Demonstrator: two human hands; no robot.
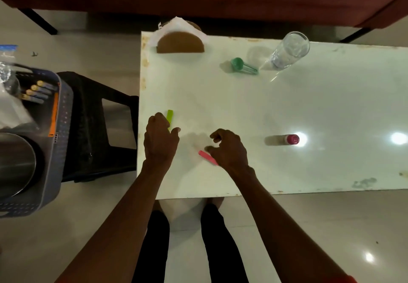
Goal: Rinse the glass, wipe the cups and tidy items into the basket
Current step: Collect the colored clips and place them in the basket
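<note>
Left hand (160,138) hovers over the near-left part of the glossy white desk (309,110), fingers loosely curled, holding nothing; a small lime-green plastic stick (169,117) lies just beyond its fingertips, partly hidden. Right hand (229,148) sits close beside it, fingers half curled and empty, a slim pink plastic stick (207,157) lying under its thumb side; whether they touch cannot be told. A clear drinking glass (290,50) stands far right. The dark perforated plastic basket (64,114) sits well to the left, off the desk.
</note>
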